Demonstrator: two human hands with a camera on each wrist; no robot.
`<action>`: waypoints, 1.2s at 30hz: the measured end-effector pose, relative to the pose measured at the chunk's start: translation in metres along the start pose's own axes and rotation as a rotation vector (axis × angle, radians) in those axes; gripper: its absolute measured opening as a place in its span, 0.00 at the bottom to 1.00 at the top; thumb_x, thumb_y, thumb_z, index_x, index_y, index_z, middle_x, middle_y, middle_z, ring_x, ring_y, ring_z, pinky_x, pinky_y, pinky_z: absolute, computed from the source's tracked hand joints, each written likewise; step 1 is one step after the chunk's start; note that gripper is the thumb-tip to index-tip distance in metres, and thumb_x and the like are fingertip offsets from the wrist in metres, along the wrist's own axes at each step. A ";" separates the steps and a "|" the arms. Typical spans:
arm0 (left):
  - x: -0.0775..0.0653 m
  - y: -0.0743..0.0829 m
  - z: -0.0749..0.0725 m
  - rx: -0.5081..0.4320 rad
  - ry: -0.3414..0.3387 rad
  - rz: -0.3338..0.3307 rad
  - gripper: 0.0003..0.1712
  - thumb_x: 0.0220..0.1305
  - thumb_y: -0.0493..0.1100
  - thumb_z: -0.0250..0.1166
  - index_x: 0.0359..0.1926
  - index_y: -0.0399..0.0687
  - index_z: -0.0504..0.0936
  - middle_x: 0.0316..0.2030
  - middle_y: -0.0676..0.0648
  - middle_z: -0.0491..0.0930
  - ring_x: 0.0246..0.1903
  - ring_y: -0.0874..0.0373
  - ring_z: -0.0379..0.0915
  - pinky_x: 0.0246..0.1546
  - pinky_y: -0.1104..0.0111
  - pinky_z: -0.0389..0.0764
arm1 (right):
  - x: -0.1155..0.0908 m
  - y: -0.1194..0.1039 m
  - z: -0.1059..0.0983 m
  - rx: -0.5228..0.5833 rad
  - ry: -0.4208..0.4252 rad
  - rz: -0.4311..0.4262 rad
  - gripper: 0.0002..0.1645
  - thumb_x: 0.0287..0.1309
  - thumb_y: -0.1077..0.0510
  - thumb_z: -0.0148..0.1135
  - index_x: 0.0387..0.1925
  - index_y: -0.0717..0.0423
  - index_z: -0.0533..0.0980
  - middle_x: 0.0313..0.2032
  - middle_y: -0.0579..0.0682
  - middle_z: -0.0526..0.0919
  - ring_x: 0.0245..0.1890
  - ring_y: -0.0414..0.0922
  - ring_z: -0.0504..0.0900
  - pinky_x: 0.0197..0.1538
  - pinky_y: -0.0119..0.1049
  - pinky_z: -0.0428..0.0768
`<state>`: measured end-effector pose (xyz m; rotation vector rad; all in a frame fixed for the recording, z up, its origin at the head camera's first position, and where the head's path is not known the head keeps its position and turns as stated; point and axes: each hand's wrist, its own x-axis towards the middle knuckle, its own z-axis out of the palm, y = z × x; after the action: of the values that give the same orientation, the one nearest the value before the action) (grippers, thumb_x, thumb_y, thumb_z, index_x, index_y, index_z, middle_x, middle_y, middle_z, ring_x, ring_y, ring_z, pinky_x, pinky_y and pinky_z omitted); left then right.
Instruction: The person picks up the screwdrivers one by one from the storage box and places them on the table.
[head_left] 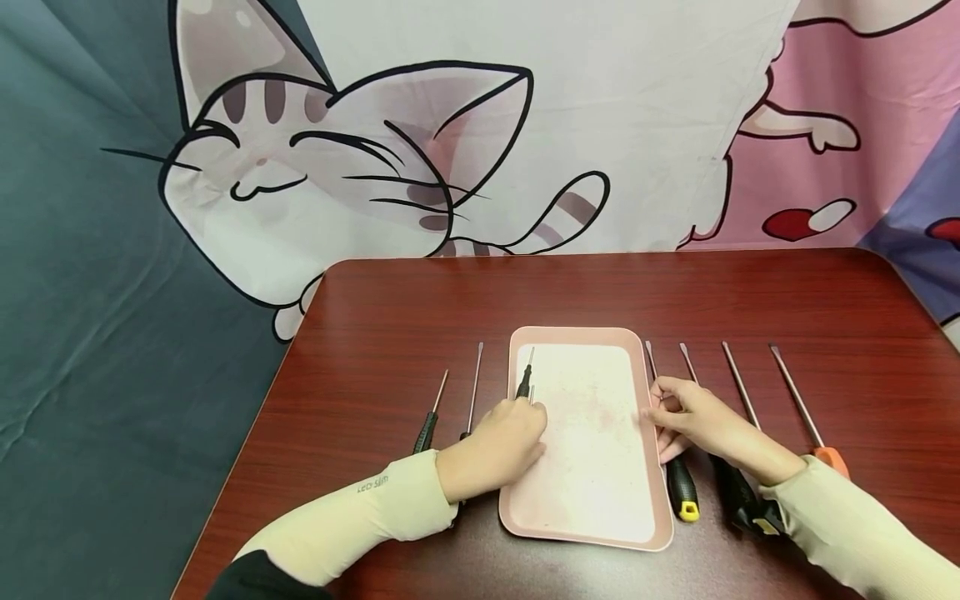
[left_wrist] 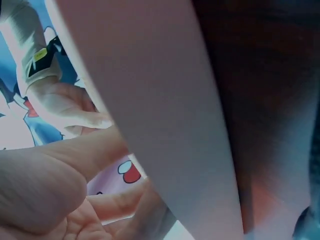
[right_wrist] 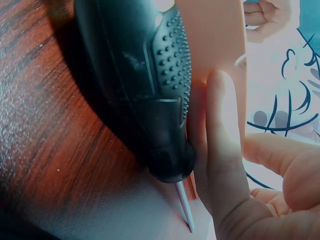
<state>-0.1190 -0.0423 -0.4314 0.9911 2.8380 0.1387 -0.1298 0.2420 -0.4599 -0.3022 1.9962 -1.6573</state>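
A shallow tray [head_left: 585, 458] with a pink rim and white inside lies between the two hands. My left hand [head_left: 497, 442] grips its left edge; in the left wrist view the thumb [left_wrist: 95, 150] lies against the rim. On the right edge, my right hand [head_left: 693, 417] pinches the rim, with fingers [right_wrist: 225, 145] along the outer wall. A small black screwdriver [head_left: 524, 383] shows at the tray's left side beyond my left hand, which partly hides it. Close by my right hand, a screwdriver with a black and yellow handle [head_left: 681, 492] lies on the table.
On the red-brown table [head_left: 420, 308], a small black screwdriver [head_left: 427, 432] and a thin-shafted screwdriver [head_left: 476, 383] lie left of the tray. To the right lie a large black-handled screwdriver [head_left: 735, 496] and an orange-handled one [head_left: 831, 458]. A cartoon cloth [head_left: 637, 125] hangs behind.
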 end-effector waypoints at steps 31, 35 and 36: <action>0.008 -0.005 0.004 -0.083 -0.021 -0.023 0.19 0.56 0.39 0.73 0.17 0.49 0.71 0.17 0.51 0.74 0.19 0.59 0.73 0.11 0.71 0.73 | 0.000 0.002 -0.001 0.019 -0.012 -0.022 0.11 0.70 0.70 0.53 0.35 0.72 0.60 0.25 0.59 0.79 0.20 0.49 0.85 0.26 0.52 0.87; 0.008 -0.006 0.005 -0.109 -0.018 -0.028 0.19 0.50 0.35 0.73 0.16 0.50 0.70 0.15 0.53 0.71 0.17 0.61 0.68 0.10 0.71 0.71 | 0.000 0.002 -0.001 0.021 -0.016 -0.025 0.10 0.70 0.71 0.52 0.36 0.73 0.61 0.26 0.60 0.79 0.21 0.49 0.85 0.26 0.52 0.87; 0.008 -0.006 0.005 -0.115 -0.015 -0.030 0.19 0.49 0.35 0.73 0.16 0.50 0.69 0.15 0.53 0.70 0.17 0.61 0.67 0.10 0.71 0.70 | 0.000 0.003 -0.001 0.022 -0.017 -0.026 0.10 0.70 0.71 0.52 0.36 0.73 0.61 0.26 0.60 0.79 0.21 0.49 0.85 0.26 0.52 0.87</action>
<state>-0.1285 -0.0417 -0.4384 0.9223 2.7940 0.2859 -0.1298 0.2436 -0.4622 -0.3347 1.9685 -1.6857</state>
